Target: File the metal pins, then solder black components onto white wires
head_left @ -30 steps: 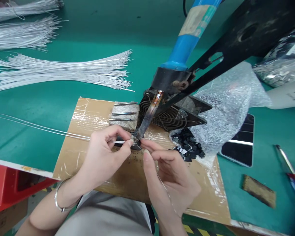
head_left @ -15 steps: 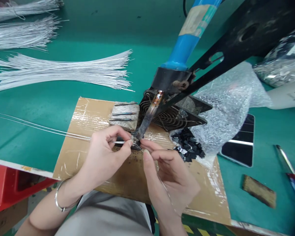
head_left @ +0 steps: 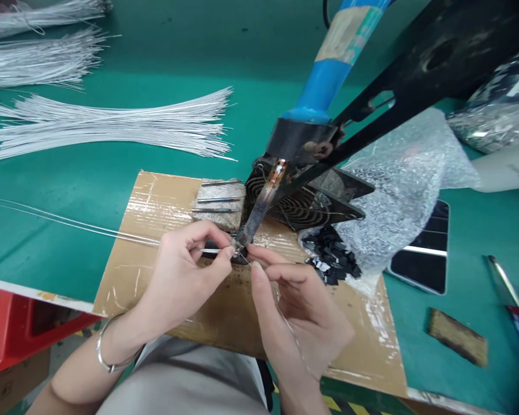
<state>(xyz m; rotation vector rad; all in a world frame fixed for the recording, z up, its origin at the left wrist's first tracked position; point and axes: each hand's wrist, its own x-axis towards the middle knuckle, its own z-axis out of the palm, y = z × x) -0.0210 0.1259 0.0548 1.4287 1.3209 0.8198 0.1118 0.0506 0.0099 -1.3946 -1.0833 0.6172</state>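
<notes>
My left hand (head_left: 194, 271) pinches two thin white wires (head_left: 90, 231) that trail off to the left; their ends lie just under the iron's tip. My right hand (head_left: 300, 305) is closed on a thin solder wire (head_left: 292, 333), which runs across the palm and reaches out from the fingertips toward the same spot. Between the hands, the blue-handled soldering iron (head_left: 259, 210) points down from its black bracket (head_left: 380, 104). Its tip and the wire ends are too small and partly covered by fingers to make out contact.
Cardboard (head_left: 155, 202) lies under the work. Behind are a pad (head_left: 219, 216) with several metal tips and a black fan (head_left: 303, 199). Black pieces (head_left: 333, 253) spill from bubble wrap (head_left: 398, 184). A phone (head_left: 428, 259), brown block (head_left: 457, 336) and wire bundle (head_left: 121, 124) lie around.
Both hands stay almost in place. My right hand's thumb has shifted very slightly to the left.
</notes>
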